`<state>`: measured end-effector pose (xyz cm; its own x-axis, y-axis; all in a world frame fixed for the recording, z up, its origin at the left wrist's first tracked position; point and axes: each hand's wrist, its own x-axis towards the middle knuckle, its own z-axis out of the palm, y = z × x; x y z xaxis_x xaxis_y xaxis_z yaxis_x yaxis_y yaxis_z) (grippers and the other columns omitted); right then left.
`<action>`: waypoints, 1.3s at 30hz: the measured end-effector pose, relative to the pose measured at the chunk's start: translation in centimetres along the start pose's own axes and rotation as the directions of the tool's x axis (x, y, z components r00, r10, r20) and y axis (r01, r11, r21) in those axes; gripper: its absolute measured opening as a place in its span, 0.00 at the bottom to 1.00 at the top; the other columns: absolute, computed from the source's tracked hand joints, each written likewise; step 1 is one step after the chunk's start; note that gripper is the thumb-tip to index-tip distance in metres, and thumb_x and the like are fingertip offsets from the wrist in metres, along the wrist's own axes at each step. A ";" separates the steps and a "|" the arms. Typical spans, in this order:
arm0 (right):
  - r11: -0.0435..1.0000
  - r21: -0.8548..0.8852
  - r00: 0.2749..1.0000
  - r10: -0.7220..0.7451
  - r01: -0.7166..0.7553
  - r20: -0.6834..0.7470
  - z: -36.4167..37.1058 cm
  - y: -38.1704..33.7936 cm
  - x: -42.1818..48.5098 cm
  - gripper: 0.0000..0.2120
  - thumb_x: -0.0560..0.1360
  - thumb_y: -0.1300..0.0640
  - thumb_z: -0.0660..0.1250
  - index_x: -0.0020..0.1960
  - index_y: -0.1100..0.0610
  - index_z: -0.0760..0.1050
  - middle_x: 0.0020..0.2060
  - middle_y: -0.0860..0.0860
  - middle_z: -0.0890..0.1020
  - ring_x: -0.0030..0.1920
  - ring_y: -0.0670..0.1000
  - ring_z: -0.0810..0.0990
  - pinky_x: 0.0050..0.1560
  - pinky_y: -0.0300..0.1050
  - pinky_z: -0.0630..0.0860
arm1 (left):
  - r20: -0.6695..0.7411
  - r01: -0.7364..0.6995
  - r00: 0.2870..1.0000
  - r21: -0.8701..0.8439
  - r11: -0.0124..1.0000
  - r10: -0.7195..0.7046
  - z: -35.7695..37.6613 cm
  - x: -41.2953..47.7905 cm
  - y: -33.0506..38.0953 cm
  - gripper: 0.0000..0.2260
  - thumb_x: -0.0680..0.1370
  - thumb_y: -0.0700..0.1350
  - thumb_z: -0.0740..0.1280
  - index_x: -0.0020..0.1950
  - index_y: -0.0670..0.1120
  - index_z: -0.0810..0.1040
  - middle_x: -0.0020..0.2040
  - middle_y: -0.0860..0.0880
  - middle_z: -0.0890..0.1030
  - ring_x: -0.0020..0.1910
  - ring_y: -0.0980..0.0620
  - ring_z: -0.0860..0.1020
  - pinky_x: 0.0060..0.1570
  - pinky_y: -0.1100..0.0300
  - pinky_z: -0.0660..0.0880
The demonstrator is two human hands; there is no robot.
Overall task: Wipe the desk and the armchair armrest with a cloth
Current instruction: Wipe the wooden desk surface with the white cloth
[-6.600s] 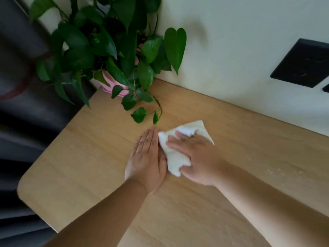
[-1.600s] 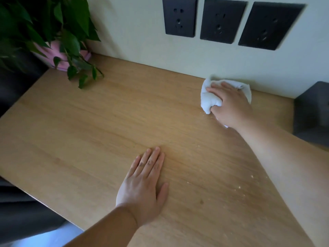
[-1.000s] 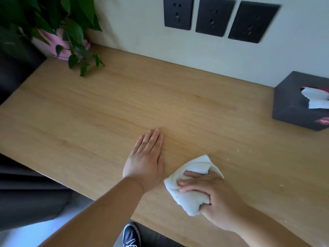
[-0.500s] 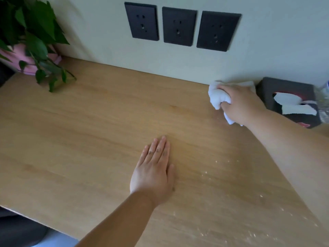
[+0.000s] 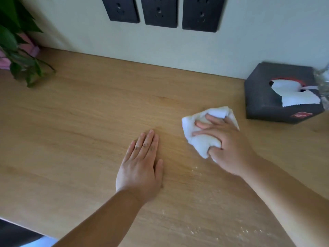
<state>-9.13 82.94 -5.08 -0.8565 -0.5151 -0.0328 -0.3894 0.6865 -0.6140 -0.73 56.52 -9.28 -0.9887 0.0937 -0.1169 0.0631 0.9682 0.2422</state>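
A light wooden desk (image 5: 80,139) fills the head view. My right hand (image 5: 226,147) presses a bunched white cloth (image 5: 201,139) onto the desk right of centre, fingers curled over it. My left hand (image 5: 140,166) lies flat on the desk at the middle, palm down, fingers together, holding nothing. Small white crumbs (image 5: 195,230) dot the wood near the front right. No armchair is in view.
A black tissue box (image 5: 263,104) with a white tissue sticking out stands at the far right by the wall. A leafy plant (image 5: 19,59) in a pink pot sits at the far left. Three black wall sockets (image 5: 162,11) hang above the desk.
My right hand has drawn the cloth back from the wall by the tissue box toward the middle of the desk. My left hand has stayed flat in place.
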 end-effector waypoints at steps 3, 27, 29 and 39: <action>0.997 0.079 0.999 0.022 -0.025 0.037 3.5 -2.4 -6.5 0.27 0.66 0.56 0.64 0.61 0.37 0.84 0.69 0.31 0.77 0.79 0.40 0.64 0.82 0.43 0.49 | -0.008 0.005 1.000 0.005 1.000 -0.005 0.1 0.1 -0.1 0.30 0.84 0.56 0.48 0.85 0.49 0.49 0.85 0.54 0.48 0.84 0.56 0.42 0.82 0.51 0.46; 0.889 0.116 0.845 0.458 -0.443 -0.277 8.8 -6.7 -20.4 0.35 0.74 0.54 0.59 0.80 0.35 0.63 0.78 0.29 0.57 0.83 0.49 0.54 0.57 0.52 0.71 | -0.008 -0.171 0.984 -0.302 0.938 0.177 -1.1 -7.2 -3.5 0.26 0.84 0.51 0.50 0.82 0.48 0.66 0.83 0.52 0.62 0.82 0.53 0.58 0.81 0.52 0.56; 0.893 0.111 0.824 0.446 -0.436 -0.349 10.7 -8.8 -21.3 0.35 0.74 0.55 0.59 0.80 0.36 0.64 0.74 0.18 0.52 0.83 0.40 0.50 0.58 0.57 0.74 | -0.009 -0.177 0.983 -0.288 0.941 0.183 -1.2 -9.5 -6.0 0.26 0.84 0.51 0.51 0.82 0.47 0.65 0.83 0.52 0.62 0.83 0.53 0.57 0.81 0.51 0.56; 0.861 -0.328 0.921 0.372 -0.389 -0.117 19.1 -20.0 -7.2 0.40 0.72 0.31 0.52 0.84 0.37 0.54 0.86 0.53 0.47 0.84 0.66 0.42 0.78 0.74 0.39 | -0.252 -0.086 0.964 -0.586 0.806 -0.080 -1.9 -11.9 -10.0 0.25 0.85 0.46 0.49 0.80 0.39 0.65 0.80 0.43 0.68 0.81 0.46 0.63 0.79 0.52 0.61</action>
<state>11.33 63.08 -7.63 -0.9731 -0.1593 -0.1666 -0.1130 0.9596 -0.2575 10.16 45.31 -8.47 -0.9928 -0.0458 0.1109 0.0566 0.6362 0.7694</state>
